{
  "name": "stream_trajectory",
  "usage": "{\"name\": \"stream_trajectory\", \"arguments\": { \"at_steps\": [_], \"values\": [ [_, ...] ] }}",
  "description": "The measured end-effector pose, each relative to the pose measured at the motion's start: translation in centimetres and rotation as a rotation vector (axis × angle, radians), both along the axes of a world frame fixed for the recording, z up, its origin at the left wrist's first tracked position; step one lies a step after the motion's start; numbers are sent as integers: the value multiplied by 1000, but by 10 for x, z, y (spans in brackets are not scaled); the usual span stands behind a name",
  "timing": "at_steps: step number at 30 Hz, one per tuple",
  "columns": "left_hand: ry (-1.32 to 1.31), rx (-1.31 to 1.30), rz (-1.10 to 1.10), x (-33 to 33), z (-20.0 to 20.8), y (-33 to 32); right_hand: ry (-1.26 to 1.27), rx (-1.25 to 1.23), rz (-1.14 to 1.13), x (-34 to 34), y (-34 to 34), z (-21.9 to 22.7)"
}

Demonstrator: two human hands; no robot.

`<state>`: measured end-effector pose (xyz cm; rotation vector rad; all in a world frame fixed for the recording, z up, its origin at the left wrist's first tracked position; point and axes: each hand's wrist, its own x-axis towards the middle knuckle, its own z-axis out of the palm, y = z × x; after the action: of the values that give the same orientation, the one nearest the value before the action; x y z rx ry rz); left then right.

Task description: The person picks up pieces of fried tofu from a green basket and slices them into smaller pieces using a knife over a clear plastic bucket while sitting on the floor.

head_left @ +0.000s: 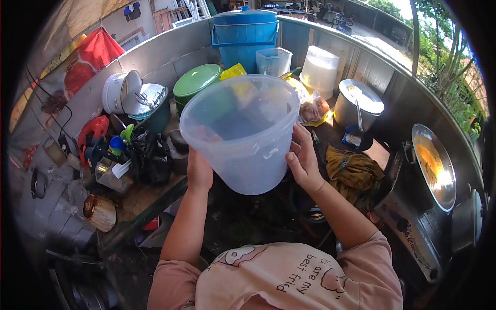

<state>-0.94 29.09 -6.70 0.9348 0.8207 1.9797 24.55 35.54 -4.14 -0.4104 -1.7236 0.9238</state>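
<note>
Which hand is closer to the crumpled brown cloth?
The right hand. It holds the right side of the cloudy bucket, with the cloth just to its right. The left hand is farther away, on the bucket's left side.

Shows a brown wooden counter (142, 200), dark along its left front edge and sunlit at right. Carries at left a tilted, rust-stained can (99, 213), a clear plastic box (109, 180) and, just beside it, a black plastic bag (151, 157). Bears farther back a teal bucket (157, 122) under a metal lid (158, 93), a green lidded container (198, 81), a square clear container (274, 62) and an upturned translucent tub (319, 71). Supports at right a lidded metal pot (351, 114), with a filled clear plastic bag (314, 108) just beside it. Holds nearer the front a crumpled mustard-brown cloth (352, 170).
</note>
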Motion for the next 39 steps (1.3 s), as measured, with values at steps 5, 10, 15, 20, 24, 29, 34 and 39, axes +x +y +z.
{"name": "stream_trajectory", "arguments": {
  "at_steps": [5, 10, 15, 20, 24, 29, 34, 39],
  "values": [
    [-85, -108, 137, 21, -10, -72, -80, -200, 293, 31, -50, -22],
    [29, 44, 203, 23, -23, -107, -178, -737, 442, 51, -104, 9],
    [330, 19, 308, 49, -24, -110, -106, -851, 121, 55, -105, 7],
    [-341, -474, 508, 39, -58, -112, 194, -717, -27, 79, -99, -21],
    [-461, -439, 113, 48, -103, -104, -467, -691, 80, 69, -117, -33],
    [-239, -469, -16, 78, -83, -102, -517, -636, -208, 84, -71, -69],
    [164, -270, 120, 97, -62, -103, -581, -713, -80, 71, -41, -41],
    [-151, -356, 427, 83, -37, -95, -391, -808, 103, 54, 7, -41]
  ]
}}
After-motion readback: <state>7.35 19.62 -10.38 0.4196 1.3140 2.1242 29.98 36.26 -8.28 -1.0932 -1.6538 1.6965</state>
